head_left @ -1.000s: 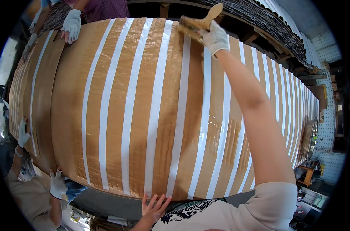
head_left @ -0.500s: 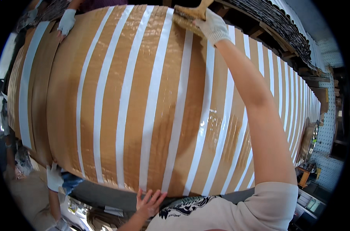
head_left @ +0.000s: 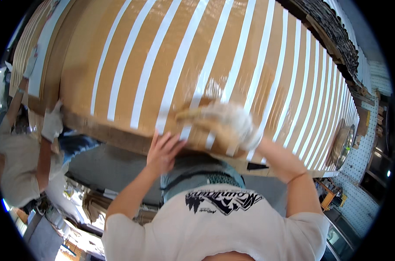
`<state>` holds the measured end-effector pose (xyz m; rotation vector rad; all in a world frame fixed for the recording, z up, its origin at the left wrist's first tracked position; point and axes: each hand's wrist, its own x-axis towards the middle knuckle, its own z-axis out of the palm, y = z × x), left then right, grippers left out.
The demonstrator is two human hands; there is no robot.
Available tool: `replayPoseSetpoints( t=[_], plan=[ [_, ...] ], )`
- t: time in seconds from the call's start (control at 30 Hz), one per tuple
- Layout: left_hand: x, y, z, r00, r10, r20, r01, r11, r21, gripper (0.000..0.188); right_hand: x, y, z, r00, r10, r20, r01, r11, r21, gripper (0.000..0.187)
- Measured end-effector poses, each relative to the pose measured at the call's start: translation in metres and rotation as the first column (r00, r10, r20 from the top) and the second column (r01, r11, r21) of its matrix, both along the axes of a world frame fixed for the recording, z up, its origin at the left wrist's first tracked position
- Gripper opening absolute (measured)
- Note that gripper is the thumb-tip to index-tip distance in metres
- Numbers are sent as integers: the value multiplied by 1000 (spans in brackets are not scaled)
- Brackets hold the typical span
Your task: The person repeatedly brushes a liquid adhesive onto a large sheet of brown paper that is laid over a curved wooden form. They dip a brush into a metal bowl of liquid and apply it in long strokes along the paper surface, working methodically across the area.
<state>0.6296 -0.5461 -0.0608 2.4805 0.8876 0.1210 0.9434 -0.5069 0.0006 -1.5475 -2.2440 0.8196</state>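
Note:
Brown cardboard-like sheets (head_left: 162,65) with white stripes cover the work surface in a long overlapping row, and their tops shine as if wet in places. My right hand (head_left: 241,124), in a white glove and smeared by motion, is wrapped around a wide wooden-handled brush (head_left: 191,114) low over the near part of the sheets. The bristles are blurred; I cannot tell how firmly they touch. My bare left hand (head_left: 163,151) lies with fingers stretched out on the near edge of the sheets, left of the brush.
A metal bowl (head_left: 346,145) sits on the far right end of the sheets. At the left, another person's gloved hands (head_left: 53,124) are at the sheets' end. Dark stacked strips (head_left: 328,35) line the far side. A perforated pale wall (head_left: 365,152) stands at right.
My right hand has brought the brush from the far edge down to the near edge. My left hand stays at the near edge. The other person's far hand has moved left.

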Motion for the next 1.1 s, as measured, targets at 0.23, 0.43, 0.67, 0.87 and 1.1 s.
replayPoseSetpoints(
  t=[0.23, 0.43, 0.67, 0.87, 1.1],
  plan=[
    [-8, -12, -9, 840, 418, 345, -480, 870, 115, 66, -11, 47, 3, 830, -543, 127, 534, 840, 98, 25],
    [-24, -8, -19, 871, 450, 197, -482, 861, 163, 56, -87, -60, -6, 962, -244, 119, 224, 961, 161, 34],
    [-23, -6, -19, 888, 435, 146, -458, 858, 232, 51, -53, -14, 8, 879, -461, 120, 431, 878, 211, 31],
    [-17, -7, -14, 902, 431, 27, -420, 862, 284, 45, -85, -94, -3, 966, -248, 75, 235, 960, 150, 40],
    [19, -2, 17, 869, 430, -244, -360, 889, 284, 67, -4, -58, -4, 793, -505, 340, 550, 834, -42, 29]
  ],
)
